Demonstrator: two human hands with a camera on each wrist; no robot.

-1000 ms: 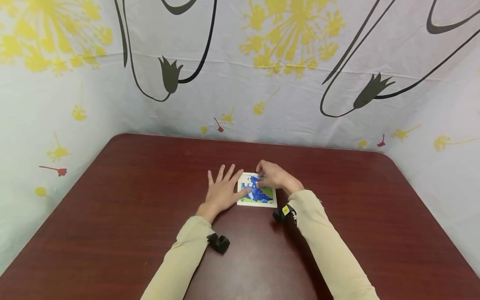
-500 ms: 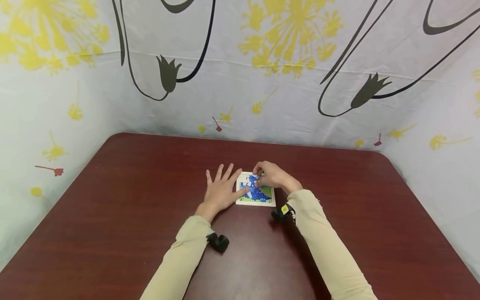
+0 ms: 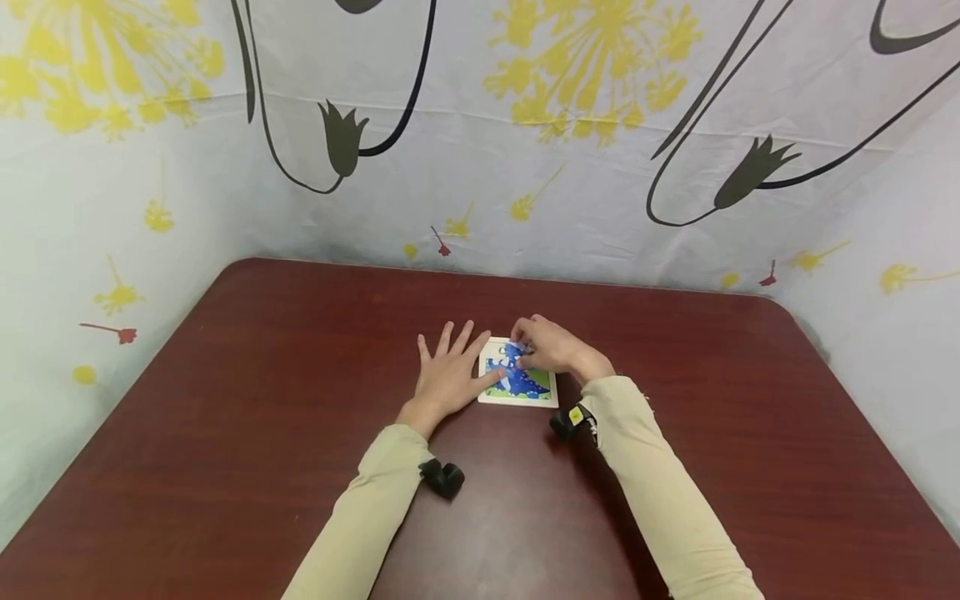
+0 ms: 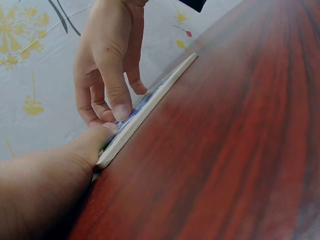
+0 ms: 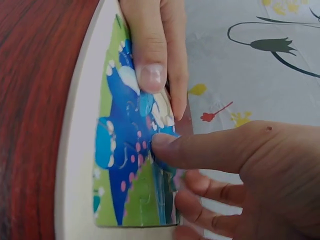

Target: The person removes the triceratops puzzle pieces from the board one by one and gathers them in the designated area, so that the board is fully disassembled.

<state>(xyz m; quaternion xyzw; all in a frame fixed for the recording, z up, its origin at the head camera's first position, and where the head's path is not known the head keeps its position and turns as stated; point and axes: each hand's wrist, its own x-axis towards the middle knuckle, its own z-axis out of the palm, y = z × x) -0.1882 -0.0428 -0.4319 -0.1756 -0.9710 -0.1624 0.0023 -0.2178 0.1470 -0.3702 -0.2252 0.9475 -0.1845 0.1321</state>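
Right now, your left hand [image 3: 447,377] lies at nine o'clock of the puzzle [image 3: 527,386], fingers spread apart, thumb across it. The puzzle sits on the worktop [image 3: 225,417] at your twelve. Your right hand [image 3: 553,345], at two o'clock, pinches a blue piece [image 3: 513,348]. You're apparently fitting it; next probably calls for aligning edges, then pressing flat.

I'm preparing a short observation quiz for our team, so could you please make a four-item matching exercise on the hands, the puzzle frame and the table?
Column one
1. Left hand
2. Right hand
3. Puzzle frame
4. Table

Column two
A. Curled over the blue-and-green picture
B. Dark reddish brown
C. Fingers spread wide
D. Pale, bordering the picture

Right pairs: 1-C, 2-A, 3-D, 4-B.
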